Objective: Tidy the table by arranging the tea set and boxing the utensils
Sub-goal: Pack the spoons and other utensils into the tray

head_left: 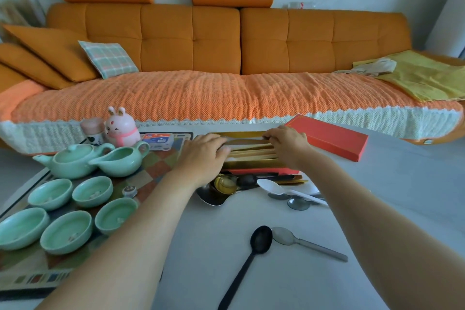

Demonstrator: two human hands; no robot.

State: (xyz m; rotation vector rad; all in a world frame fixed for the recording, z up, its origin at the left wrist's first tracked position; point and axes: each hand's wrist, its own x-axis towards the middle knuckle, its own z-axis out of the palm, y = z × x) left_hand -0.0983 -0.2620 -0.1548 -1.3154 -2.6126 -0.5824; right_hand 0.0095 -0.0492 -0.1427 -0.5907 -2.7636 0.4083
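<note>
An open gold-lined utensil box lies across the far middle of the table with long wooden and gold utensils inside. My left hand presses on the utensils at the box's left end. My right hand pinches a utensil at the right end. The red box lid lies to the right. In front of the box is a pile of spoons and a white plastic spoon. Nearer me lie a black spoon and a grey spoon. On the left stand a green teapot, a pitcher and several green cups.
The tea set stands on a patterned mat. Behind it are a pink rabbit figure, a small pink jar and a blue-white packet. An orange sofa runs along the table's far edge.
</note>
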